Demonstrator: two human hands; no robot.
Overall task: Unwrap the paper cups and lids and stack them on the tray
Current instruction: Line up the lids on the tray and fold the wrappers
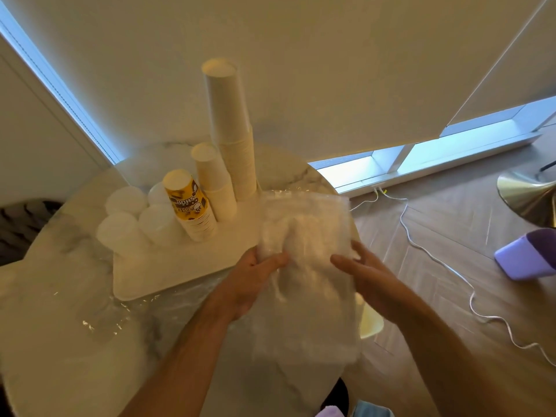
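glossy marble table [60, 341], crinkled clear plastic wrap [304, 236], matt paper cups [228, 121]

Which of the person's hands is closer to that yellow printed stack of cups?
The left. The left hand grips the plastic wrap just beside the tray, below and right of the yellow printed cup stack. The right hand holds the wrap's far side, farther right.
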